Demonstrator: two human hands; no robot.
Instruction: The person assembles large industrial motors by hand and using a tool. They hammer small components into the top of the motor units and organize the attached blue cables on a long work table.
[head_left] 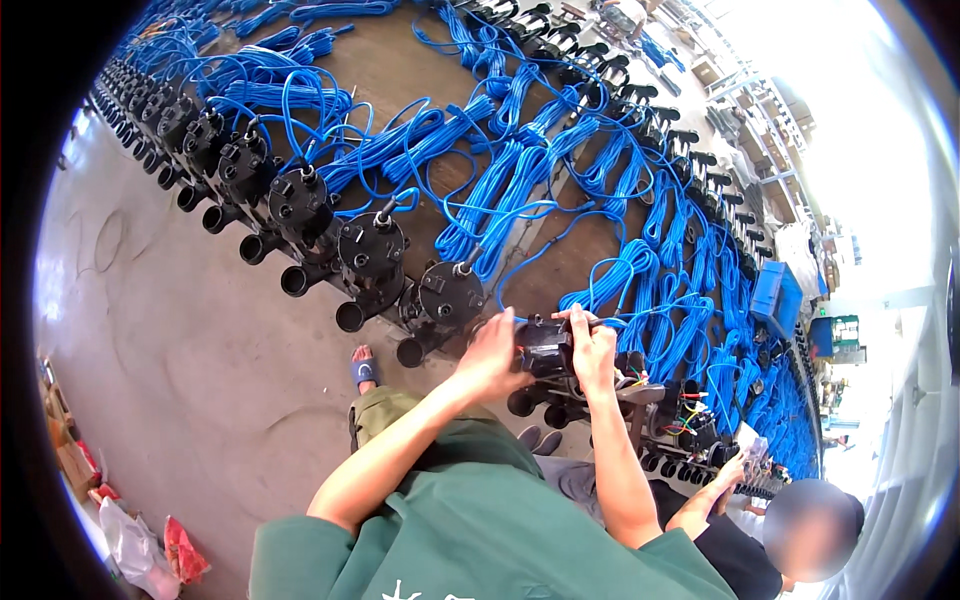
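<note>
Between my two hands lies a black cylindrical pump-like unit [546,350] on its side, at the near edge of the bench. My left hand [492,356] is at its left end, slightly blurred, with the fingers bent against the dark part there. The right end is gripped by my right hand [592,348], thumb and fingers closed around it. A blue cable runs close behind the unit. Just left stands another black unit [450,294], upright, with a round lid and a cable stub on top.
Bundles of blue cable [510,195] cover much of the brown bench [395,50]. Rows of black units [297,200] line both its edges. To the right, a co-worker's hand [735,468] is beside a unit with loose coloured wires [690,425]. A blue bin [775,297] stands farther back.
</note>
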